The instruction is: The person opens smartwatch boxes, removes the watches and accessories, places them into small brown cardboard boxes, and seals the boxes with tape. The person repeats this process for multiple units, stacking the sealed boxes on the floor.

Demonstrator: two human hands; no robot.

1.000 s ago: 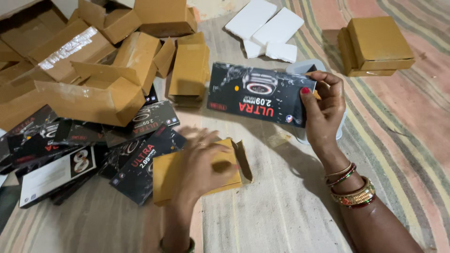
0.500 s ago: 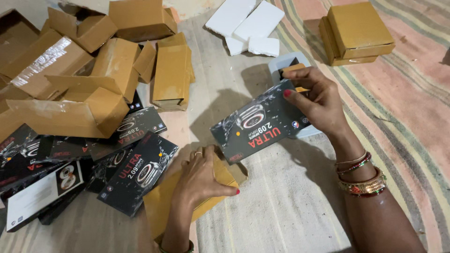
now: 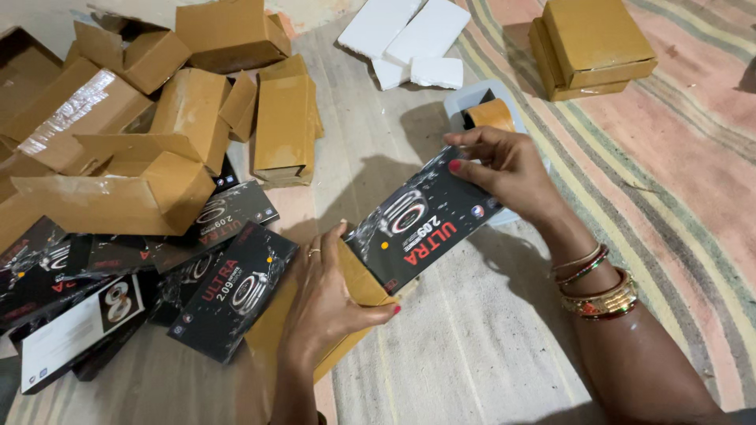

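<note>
- While the right hand (image 3: 508,169) pinches the far end of a black smartwatch retail box (image 3: 425,220) w/ thumb and fingers closed on its edge, the box's near end sits at the mouth of an open brown cardboard carton (image 3: 350,295).
- Left hand (image 3: 323,303) lies palm-down over the carton, fingers curled round its near side, thumb by the opening; grip looks firm, tho the underside is hidden.
- Black box is tilted, lower end touching the carton flap; can't tell if it's partly inside.
- Just beyond the right hand: a pale tray (image 3: 472,102) holding an orange-strapped item (image 3: 492,114), mostly hidden by the fingers.
- Left of the carton: a spread of more black watch boxes (image 3: 228,287), some overlapping, plus one white-faced box (image 3: 83,334).
- Behind those: a heap of empty brown cartons (image 3: 157,134), several w/ flaps open.
- Far centre: white foam pieces (image 3: 409,39).
- Far right: two shut brown boxes stacked (image 3: 594,43) on a striped mat (image 3: 693,189).
</note>
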